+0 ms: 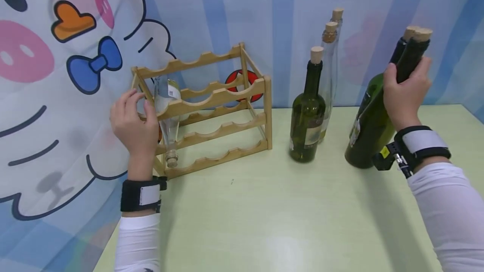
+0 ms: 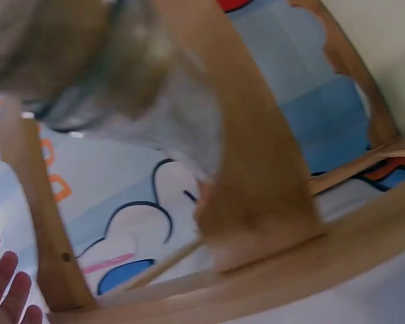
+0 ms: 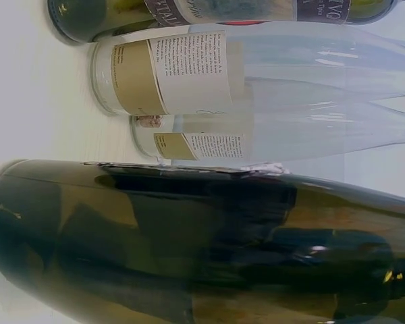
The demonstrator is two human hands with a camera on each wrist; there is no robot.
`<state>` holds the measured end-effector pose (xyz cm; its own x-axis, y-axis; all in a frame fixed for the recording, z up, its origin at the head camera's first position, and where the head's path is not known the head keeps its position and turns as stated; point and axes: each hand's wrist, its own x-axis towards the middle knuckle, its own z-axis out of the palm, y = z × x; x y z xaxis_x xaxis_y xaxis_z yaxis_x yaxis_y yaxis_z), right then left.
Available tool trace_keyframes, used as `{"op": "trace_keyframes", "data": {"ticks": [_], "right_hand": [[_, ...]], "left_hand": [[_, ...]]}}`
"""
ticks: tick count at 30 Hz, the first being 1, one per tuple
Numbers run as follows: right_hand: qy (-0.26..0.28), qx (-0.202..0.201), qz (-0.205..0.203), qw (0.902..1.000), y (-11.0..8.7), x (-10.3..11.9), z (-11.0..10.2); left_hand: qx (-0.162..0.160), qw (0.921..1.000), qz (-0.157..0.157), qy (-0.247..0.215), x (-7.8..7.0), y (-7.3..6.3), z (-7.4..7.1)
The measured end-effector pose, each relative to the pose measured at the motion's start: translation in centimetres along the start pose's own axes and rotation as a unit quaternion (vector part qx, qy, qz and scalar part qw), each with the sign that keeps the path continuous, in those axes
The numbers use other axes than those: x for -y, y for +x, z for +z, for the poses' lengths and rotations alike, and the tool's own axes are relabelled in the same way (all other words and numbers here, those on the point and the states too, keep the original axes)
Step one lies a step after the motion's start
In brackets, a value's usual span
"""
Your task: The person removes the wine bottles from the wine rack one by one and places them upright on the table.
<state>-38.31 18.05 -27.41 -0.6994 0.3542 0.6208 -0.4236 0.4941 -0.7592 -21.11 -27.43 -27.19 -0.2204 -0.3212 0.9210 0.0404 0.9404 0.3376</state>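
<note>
My right hand [image 1: 406, 93] grips the neck of a corked dark green wine bottle [image 1: 364, 142], which leans. Its body fills the lower half of the right wrist view. A second green bottle [image 1: 376, 81] stands right behind it, mostly hidden. My left hand [image 1: 134, 125] is at the left end of a wooden wine rack [image 1: 211, 98], fingers loosely bent at its upper corner, holding nothing. A clear glass bottle [image 1: 172, 131] lies in the rack's left bay, neck toward me and sloping down. In the left wrist view its corked end [image 2: 47, 50] looms blurred, with fingertips [image 2: 3, 277] at the edge.
Between the rack and my right hand stand a green bottle [image 1: 308, 112] with a cork and, behind it, two clear corked bottles [image 3: 169, 74]. All rest on a pale green table [image 1: 264, 213]. A cartoon-printed cloth [image 1: 257, 20] hangs close behind the rack.
</note>
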Motion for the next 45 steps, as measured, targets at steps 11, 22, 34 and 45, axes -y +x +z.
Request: {"op": "trace_keyframes", "data": {"ticks": [11,22,34,45], "right_hand": [[-0.002,0.001,0.007,1.0,-0.5,0.1,0.4],[0.009,0.004,0.004,0.9999,-0.6,0.8,0.7],[0.017,0.028,-0.018,0.9993,-0.4,0.0,0.1],[0.027,-0.021,-0.078,0.9964,-1.4,1.6,-0.9]], "left_hand": [[0.012,0.9974,0.001,0.071,2.6,-1.1,0.7],[-0.017,0.9957,0.027,0.087,3.7,-1.4,0.9],[-0.057,0.9939,0.072,0.061,4.1,-1.4,2.0],[-0.072,0.9931,0.078,0.049,4.2,-2.1,3.0]]}}
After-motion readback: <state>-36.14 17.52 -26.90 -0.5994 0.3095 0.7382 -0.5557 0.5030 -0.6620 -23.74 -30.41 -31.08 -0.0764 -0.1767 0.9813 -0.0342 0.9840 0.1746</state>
